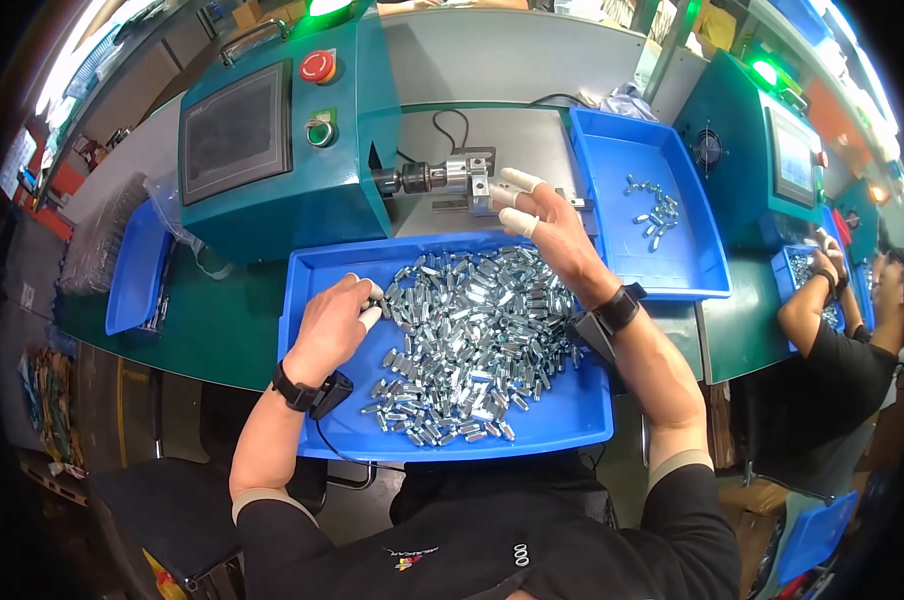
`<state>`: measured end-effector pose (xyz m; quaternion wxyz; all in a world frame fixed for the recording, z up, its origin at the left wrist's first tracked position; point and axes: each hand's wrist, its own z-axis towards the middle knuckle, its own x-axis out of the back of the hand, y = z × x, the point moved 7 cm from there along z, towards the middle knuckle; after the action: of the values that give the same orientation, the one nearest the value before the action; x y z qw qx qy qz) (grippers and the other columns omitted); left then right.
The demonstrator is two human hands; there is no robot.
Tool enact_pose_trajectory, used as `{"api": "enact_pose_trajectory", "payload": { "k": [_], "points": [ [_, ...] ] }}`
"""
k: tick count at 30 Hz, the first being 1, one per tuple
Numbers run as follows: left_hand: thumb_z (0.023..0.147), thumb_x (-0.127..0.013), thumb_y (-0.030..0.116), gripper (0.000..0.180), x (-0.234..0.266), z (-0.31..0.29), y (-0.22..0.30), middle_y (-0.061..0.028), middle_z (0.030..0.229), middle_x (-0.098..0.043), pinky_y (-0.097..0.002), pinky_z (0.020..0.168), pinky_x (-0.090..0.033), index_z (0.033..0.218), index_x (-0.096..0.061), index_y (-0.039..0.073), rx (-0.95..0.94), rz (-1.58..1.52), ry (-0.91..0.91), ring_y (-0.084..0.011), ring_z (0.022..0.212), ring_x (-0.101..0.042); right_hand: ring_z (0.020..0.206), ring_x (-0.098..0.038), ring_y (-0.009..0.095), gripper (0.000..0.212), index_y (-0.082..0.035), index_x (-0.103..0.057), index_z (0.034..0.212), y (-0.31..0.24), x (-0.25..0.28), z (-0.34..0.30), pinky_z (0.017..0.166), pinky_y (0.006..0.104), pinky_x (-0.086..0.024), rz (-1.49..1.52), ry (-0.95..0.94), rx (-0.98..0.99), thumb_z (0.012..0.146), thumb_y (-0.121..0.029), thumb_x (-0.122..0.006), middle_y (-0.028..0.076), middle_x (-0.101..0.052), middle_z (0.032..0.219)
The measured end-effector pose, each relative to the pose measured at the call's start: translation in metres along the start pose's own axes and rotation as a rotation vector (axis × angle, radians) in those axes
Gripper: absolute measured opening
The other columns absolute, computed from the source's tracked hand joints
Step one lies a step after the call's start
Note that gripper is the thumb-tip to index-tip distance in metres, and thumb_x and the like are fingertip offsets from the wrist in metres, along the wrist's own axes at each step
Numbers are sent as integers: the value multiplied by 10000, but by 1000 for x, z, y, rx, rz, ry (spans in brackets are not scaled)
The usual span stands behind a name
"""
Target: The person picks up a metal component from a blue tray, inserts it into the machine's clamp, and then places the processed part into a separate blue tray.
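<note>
A large blue tray in front of me holds a big heap of small shiny metal fittings. At the heap's left edge my left hand is curled, thumb and forefinger in white finger covers bent toward each other; what lies between them cannot be made out. Beyond the tray, my right hand reaches to a metal clamping fixture in line with a dark chuck. Its covered fingers are stretched and apart beside the fixture, and I see nothing held in them.
A green machine with a screen and red stop button stands at the left rear. At the right, another blue tray holds several fittings. A second green machine and a co-worker's arms are farther right. A narrow blue bin sits far left.
</note>
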<state>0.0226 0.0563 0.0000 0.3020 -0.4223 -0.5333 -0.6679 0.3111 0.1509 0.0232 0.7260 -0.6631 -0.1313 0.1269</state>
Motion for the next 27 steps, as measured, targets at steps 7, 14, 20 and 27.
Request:
{"api": "enact_pose_trajectory", "payload": {
  "k": [7,14,20,27],
  "points": [
    [913,-782,38,233,0,-2,1,-120,963,-689,-394,734,-551,1140,-733,31,8,-36,18,-282,800,-700,1368,-635,269,708,-19,-378,1658,4,4,-1,1023,362,-543,34,44,-22,1045,-184,-692,187,-620,1547],
    [916,-779,38,230,0,-1,-2,-119,957,-685,-385,727,-545,1141,-730,27,24,-52,17,-272,792,-694,1336,-654,250,675,-20,-425,1634,1,5,-2,978,341,-553,59,99,11,1036,-169,-700,178,-646,1518],
    [916,-780,36,252,3,-2,0,-120,975,-698,-385,717,-544,1163,-732,24,22,-23,14,-261,795,-692,1283,-684,242,622,-15,-481,1598,3,23,-6,945,324,-557,66,181,33,1038,-176,-696,172,-677,1478],
    [921,-798,78,342,57,1,41,-122,1163,-730,-363,724,-565,1256,-736,42,-162,24,326,-240,786,-673,1222,-710,223,592,-9,-508,1574,15,27,-3,890,302,-561,38,200,37,1046,-202,-692,158,-697,1448]
  ]
}}
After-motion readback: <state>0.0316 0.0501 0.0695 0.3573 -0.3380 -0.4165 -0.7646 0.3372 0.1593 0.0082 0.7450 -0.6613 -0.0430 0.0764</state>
